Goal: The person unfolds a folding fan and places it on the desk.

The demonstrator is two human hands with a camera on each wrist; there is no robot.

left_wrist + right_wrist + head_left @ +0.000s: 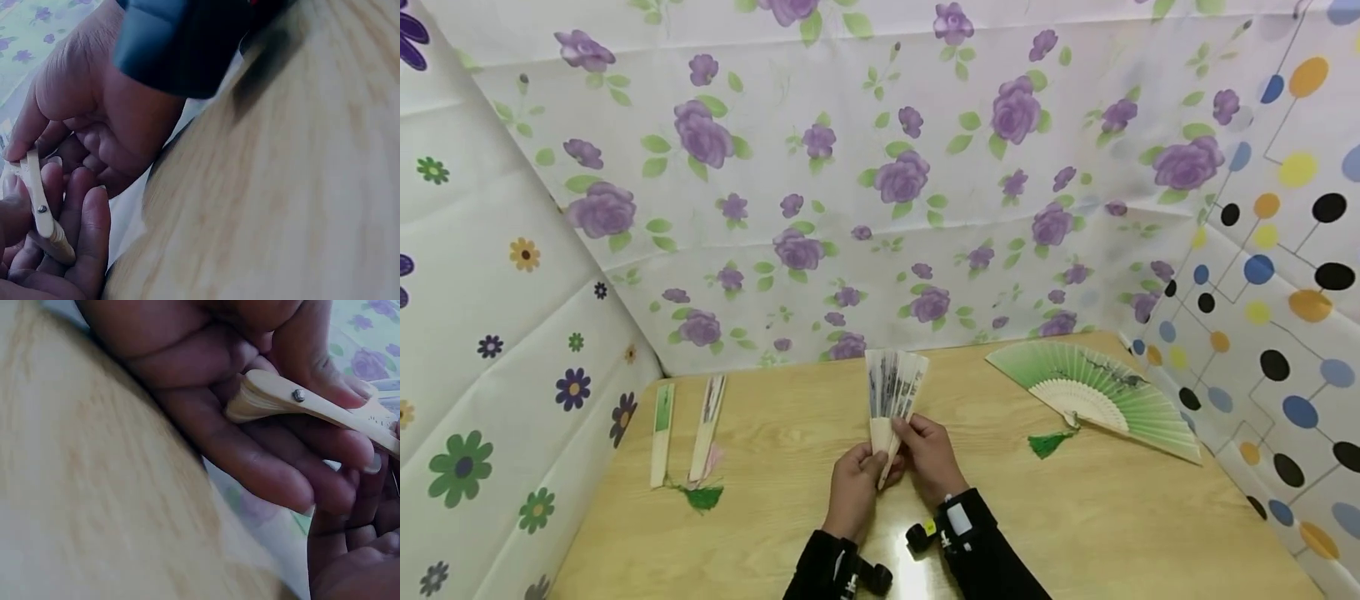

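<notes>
I held the half-spread paper fan (892, 390) upright above the middle of the table (1075, 517), my left hand (855, 479) and right hand (929, 454) both pinching its bamboo ribs near the rivet. It seemed light, its paper easily torn, so the stiff ribs were the place to grip. Four fans in all: mine, one open green fan (1097, 392), two closed fans (685, 433) at the left

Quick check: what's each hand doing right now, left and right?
Left hand: fingers curled round the handle end of the partly opened fan.
Right hand: fingers pinch the same fan near its pivot.
</notes>
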